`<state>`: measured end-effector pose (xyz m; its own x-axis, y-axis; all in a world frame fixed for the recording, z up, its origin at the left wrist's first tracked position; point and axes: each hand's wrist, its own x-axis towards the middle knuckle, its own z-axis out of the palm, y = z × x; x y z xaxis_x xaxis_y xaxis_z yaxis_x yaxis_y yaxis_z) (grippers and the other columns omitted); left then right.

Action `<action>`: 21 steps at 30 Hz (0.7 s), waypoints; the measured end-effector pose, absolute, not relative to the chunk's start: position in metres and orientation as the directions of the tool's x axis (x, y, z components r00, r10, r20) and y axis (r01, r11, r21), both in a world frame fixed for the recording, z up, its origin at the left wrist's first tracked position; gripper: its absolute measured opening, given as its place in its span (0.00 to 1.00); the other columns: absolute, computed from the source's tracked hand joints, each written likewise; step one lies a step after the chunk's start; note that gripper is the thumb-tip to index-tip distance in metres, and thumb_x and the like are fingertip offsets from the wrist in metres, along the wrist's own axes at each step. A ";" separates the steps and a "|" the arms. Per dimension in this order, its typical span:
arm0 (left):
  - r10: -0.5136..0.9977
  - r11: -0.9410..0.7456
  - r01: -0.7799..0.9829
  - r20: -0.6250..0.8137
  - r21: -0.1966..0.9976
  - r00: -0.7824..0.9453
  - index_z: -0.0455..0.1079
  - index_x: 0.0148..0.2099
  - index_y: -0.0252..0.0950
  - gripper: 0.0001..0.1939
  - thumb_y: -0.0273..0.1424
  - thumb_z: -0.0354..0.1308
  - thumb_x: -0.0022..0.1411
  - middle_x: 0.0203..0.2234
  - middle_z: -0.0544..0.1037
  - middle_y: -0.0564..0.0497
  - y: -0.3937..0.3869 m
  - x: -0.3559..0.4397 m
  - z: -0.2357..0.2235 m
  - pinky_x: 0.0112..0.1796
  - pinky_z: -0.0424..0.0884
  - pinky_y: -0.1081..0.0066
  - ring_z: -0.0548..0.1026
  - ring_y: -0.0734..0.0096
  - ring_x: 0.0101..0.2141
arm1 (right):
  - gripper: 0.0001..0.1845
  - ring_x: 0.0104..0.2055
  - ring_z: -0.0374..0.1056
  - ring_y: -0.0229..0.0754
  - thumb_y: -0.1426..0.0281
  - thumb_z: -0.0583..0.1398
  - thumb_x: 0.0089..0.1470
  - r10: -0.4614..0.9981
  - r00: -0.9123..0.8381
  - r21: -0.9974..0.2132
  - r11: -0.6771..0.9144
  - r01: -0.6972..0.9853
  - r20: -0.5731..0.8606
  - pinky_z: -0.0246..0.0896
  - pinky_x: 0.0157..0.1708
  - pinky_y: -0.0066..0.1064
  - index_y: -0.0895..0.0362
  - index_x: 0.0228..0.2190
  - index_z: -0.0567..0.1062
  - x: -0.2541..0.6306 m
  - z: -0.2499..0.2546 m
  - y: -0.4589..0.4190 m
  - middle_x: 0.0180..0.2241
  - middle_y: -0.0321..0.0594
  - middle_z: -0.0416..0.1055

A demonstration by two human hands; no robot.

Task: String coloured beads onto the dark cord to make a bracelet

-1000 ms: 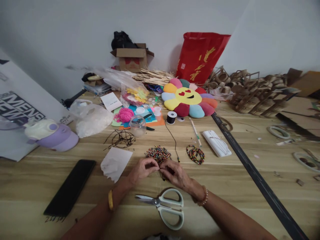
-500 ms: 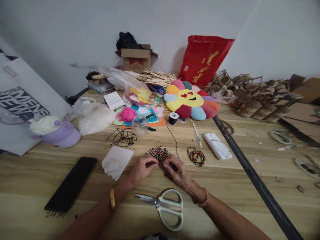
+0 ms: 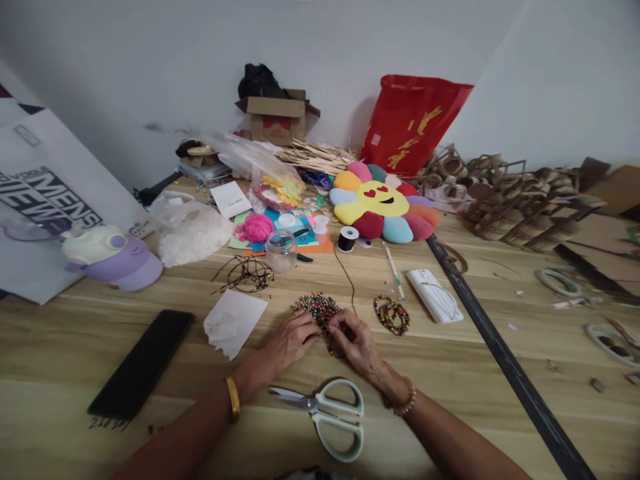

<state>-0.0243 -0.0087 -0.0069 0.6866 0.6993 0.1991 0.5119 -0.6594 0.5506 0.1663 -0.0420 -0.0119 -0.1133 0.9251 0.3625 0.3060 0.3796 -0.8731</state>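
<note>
A pile of small multicoloured beads [image 3: 316, 305] lies on the wooden table in front of me. My left hand [image 3: 295, 339] is palm down at the pile's near left edge, its fingers bent together; whatever is under the fingertips is hidden. At the right edge, my right hand [image 3: 356, 341] pinches a beaded string [image 3: 331, 347], part of which hangs below the fingers. Nearer to me rest light-handled scissors [image 3: 320, 405], blades pointing left. A coiled strand of similar beads [image 3: 392, 315] lies to the right of my right hand.
A black cord runs from a spool [image 3: 347, 238] toward the beads. Left are torn white paper [image 3: 235, 323], a black phone [image 3: 143, 365] and tangled black cords [image 3: 245, 273]. A glass jar [image 3: 281, 252] stands behind. A white power bank [image 3: 434, 295] and dark strip [image 3: 500, 340] lie right.
My left hand has turned palm down, its fingers moving onto the edge of the bead pile. My right hand keeps its pinch in nearly the same place. The view has shifted slightly.
</note>
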 end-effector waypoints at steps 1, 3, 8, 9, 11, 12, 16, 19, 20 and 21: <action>0.692 -0.671 0.512 0.207 0.536 0.691 0.75 0.38 0.35 0.09 0.23 0.53 0.65 0.34 0.75 0.47 -0.009 -0.024 -0.008 0.40 0.70 0.68 0.73 0.66 0.37 | 0.11 0.29 0.63 0.39 0.64 0.56 0.61 0.926 -0.117 -0.874 0.377 0.308 0.358 0.61 0.29 0.29 0.56 0.29 0.69 0.166 -0.012 -0.042 0.27 0.37 0.67; 0.688 -0.681 0.512 0.220 0.524 0.691 0.75 0.38 0.35 0.09 0.23 0.53 0.65 0.34 0.75 0.48 -0.009 -0.023 -0.009 0.40 0.70 0.68 0.73 0.66 0.37 | 0.11 0.28 0.63 0.38 0.64 0.55 0.62 0.927 -0.129 -0.871 0.374 0.318 0.352 0.60 0.28 0.28 0.56 0.29 0.70 0.166 -0.012 -0.042 0.27 0.38 0.67; 0.726 -0.632 0.524 0.198 0.572 0.659 0.75 0.36 0.36 0.09 0.24 0.54 0.64 0.34 0.76 0.48 -0.010 -0.022 -0.007 0.41 0.70 0.68 0.73 0.66 0.37 | 0.11 0.28 0.63 0.38 0.65 0.55 0.62 0.920 -0.144 -0.855 0.392 0.339 0.365 0.61 0.28 0.28 0.57 0.29 0.70 0.167 -0.011 -0.042 0.27 0.38 0.68; 0.745 -0.602 0.522 0.188 0.604 0.640 0.76 0.36 0.36 0.09 0.24 0.54 0.63 0.33 0.77 0.48 -0.009 -0.021 -0.006 0.41 0.70 0.68 0.74 0.66 0.36 | 0.11 0.29 0.63 0.38 0.66 0.55 0.61 0.918 -0.148 -0.852 0.397 0.342 0.368 0.61 0.29 0.28 0.57 0.29 0.70 0.167 -0.011 -0.042 0.27 0.38 0.68; 0.797 -0.507 0.503 0.158 0.700 0.583 0.76 0.35 0.36 0.08 0.23 0.56 0.61 0.33 0.79 0.48 -0.007 -0.022 -0.003 0.41 0.70 0.69 0.75 0.66 0.36 | 0.10 0.29 0.64 0.38 0.67 0.55 0.61 0.915 -0.160 -0.848 0.403 0.345 0.370 0.61 0.29 0.28 0.57 0.29 0.70 0.167 -0.011 -0.043 0.27 0.38 0.68; 0.825 -0.441 0.483 0.131 0.756 0.549 0.76 0.34 0.36 0.07 0.24 0.57 0.60 0.32 0.79 0.48 -0.005 -0.022 -0.003 0.40 0.70 0.70 0.75 0.66 0.35 | 0.10 0.29 0.64 0.38 0.67 0.56 0.61 0.914 -0.166 -0.847 0.405 0.345 0.369 0.61 0.29 0.28 0.57 0.29 0.71 0.167 -0.011 -0.043 0.27 0.38 0.68; 0.891 -0.175 0.339 0.003 0.924 0.454 0.76 0.33 0.34 0.05 0.27 0.59 0.56 0.29 0.81 0.49 0.003 -0.028 -0.005 0.36 0.71 0.71 0.76 0.67 0.32 | 0.10 0.29 0.64 0.38 0.68 0.55 0.61 0.907 -0.187 -0.834 0.421 0.357 0.378 0.60 0.29 0.28 0.57 0.28 0.70 0.167 -0.010 -0.043 0.27 0.38 0.68; 0.874 -0.048 0.231 -0.071 0.972 0.480 0.77 0.35 0.32 0.08 0.31 0.62 0.53 0.30 0.82 0.47 0.006 -0.032 -0.008 0.36 0.71 0.70 0.76 0.67 0.32 | 0.10 0.28 0.64 0.38 0.68 0.55 0.61 0.894 -0.210 -0.816 0.447 0.367 0.395 0.60 0.29 0.28 0.56 0.28 0.70 0.167 -0.010 -0.044 0.26 0.38 0.68; 0.862 -0.014 0.209 -0.094 0.978 0.498 0.77 0.35 0.32 0.10 0.33 0.63 0.52 0.31 0.82 0.47 0.007 -0.033 -0.009 0.36 0.71 0.70 0.77 0.67 0.32 | 0.10 0.28 0.63 0.38 0.68 0.55 0.62 0.889 -0.219 -0.809 0.457 0.370 0.401 0.60 0.28 0.28 0.56 0.28 0.70 0.167 -0.010 -0.044 0.26 0.38 0.68; 0.850 0.013 0.193 -0.113 0.981 0.515 0.77 0.36 0.32 0.11 0.34 0.64 0.52 0.31 0.82 0.47 0.007 -0.034 -0.009 0.37 0.71 0.70 0.77 0.66 0.32 | 0.10 0.28 0.63 0.38 0.68 0.55 0.62 0.882 -0.231 -0.800 0.471 0.372 0.411 0.60 0.28 0.28 0.56 0.29 0.70 0.167 -0.010 -0.045 0.26 0.38 0.67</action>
